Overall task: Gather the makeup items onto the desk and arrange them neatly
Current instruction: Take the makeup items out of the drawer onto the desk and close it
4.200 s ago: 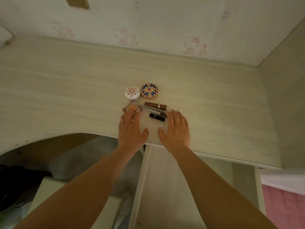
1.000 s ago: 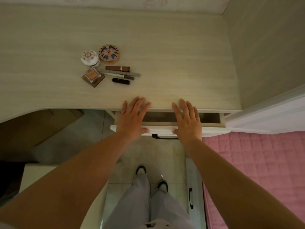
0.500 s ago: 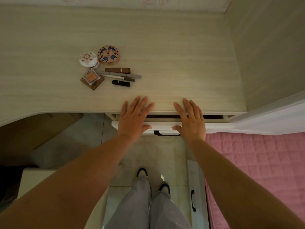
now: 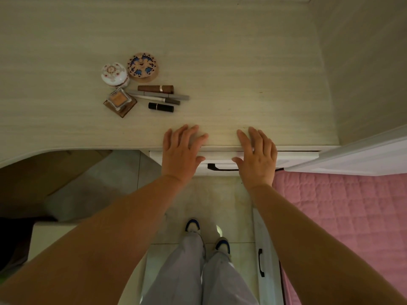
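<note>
While two hands lie flat, seven makeup items (image 4: 141, 86) share the desk (image 4: 242, 62).

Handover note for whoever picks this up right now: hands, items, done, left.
Left hand and right hand: both open, empty, flat over the pale wood desk front edge and the white drawer, which looks shut.
Items grouped on the desk: white round compact, patterned tan round compact, square orange blush case, brown lipstick tube, two grey pencils, black lipstick tube.
Done: gathering, rough arranging.
Left: maybe straighten the blush case.
</note>
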### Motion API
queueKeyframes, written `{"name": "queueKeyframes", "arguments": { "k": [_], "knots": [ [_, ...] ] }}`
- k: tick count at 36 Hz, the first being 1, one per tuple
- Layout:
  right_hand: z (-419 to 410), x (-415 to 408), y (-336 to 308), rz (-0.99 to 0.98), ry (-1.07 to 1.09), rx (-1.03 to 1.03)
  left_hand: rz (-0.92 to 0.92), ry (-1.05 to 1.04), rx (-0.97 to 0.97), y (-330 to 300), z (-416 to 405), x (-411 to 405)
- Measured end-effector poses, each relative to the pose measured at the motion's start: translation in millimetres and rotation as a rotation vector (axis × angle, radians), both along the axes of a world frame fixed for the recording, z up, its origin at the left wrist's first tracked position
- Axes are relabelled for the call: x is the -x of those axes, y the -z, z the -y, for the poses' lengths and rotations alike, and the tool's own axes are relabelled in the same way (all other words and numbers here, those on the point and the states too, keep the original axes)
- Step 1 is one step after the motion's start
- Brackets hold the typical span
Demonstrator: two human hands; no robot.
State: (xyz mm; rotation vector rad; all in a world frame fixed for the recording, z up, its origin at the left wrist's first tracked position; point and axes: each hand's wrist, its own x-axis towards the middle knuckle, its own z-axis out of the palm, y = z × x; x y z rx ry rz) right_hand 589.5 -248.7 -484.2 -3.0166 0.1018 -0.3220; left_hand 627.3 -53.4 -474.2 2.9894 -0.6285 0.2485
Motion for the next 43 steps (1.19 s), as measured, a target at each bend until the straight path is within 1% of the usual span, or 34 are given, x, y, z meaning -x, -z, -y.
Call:
{"name": "queueKeyframes", "arguments": {
  "k": [6,11,14,17,19,23,26,31,38,43],
  "knots": [
    [0,1,-2,-0.007,0.008,0.012,-0.015,-0.007,-0.008,0,-1,-1],
    [-5,1,-13,-0.099,0.043,-0.019,-0.118,-0.030,-0.031,-12,3,1],
    [-8,1,-28,-0.204,0.046,-0.033,-0.211,-0.054,-0.074,-28,9,1],
    [-7,-2,-48,-0.331,0.018,-0.076,-0.283,-0.065,-0.032,-46,14,-2],
    [-6,-1,-63,-0.358,0.005,-0.122,-0.319,-0.066,-0.010,-59,18,-1],
    [-4,15,-90,-0.338,0.025,-0.180,-0.358,-0.067,0.013,-84,23,8],
    [0,34,-104,-0.320,0.021,-0.195,-0.361,-0.048,0.036,-102,29,22],
    [11,65,-121,-0.325,0.057,-0.202,-0.315,-0.023,0.065,-126,45,59],
    [27,107,-145,-0.342,0.096,-0.201,-0.262,0.007,0.026,-142,63,107],
    [37,141,-156,-0.334,0.159,-0.198,-0.267,0.056,0.019,-152,75,133]
  ]
}}
